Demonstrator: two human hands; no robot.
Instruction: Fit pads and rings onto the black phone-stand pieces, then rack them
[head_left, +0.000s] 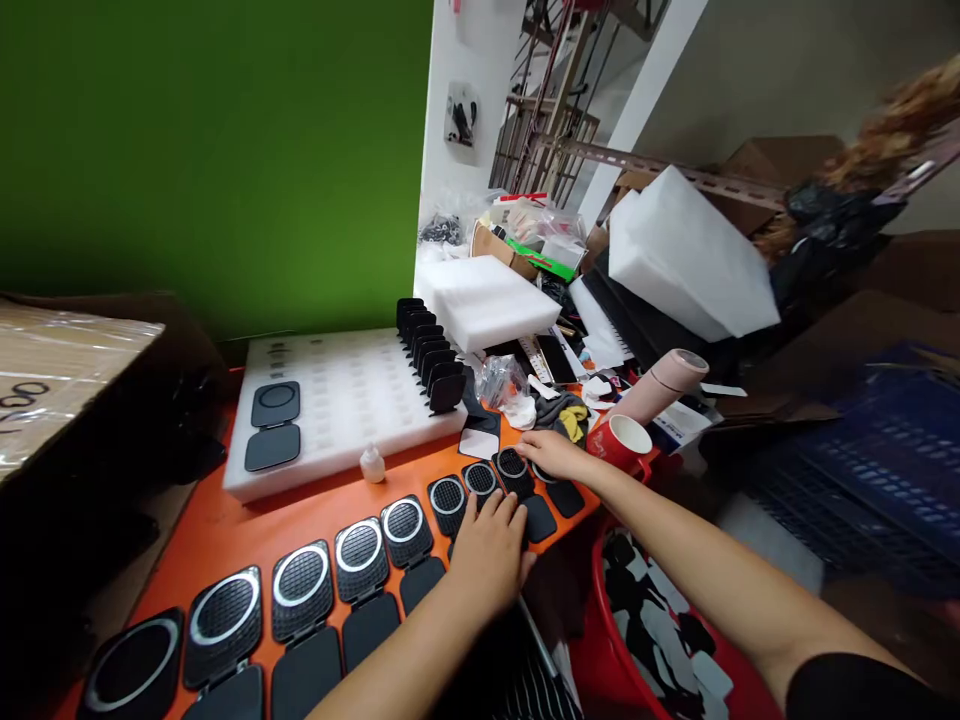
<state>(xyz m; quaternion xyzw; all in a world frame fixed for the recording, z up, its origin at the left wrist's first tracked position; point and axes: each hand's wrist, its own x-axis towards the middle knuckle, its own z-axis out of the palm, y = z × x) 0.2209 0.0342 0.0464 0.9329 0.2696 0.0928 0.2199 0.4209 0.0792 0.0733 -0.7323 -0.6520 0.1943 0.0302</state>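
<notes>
A row of black hinged folding pads, each with a pale ring on a ribbed square half and a plain flap, runs along the orange table. My left hand rests on pads near the row's right end, fingers spread; its palm hides part of them. My right hand reaches across from the right, fingers stretched out, fingertips at the upper edge of a ringed pad. Its fingers partly cover another ringed pad beside it. I see nothing lifted in either hand.
A white foam block holds upright black pieces and two flat ones. Nearby stand a small bottle, red mug and pink flask. Below right, a red tub contains black and white pieces. A cardboard box is left.
</notes>
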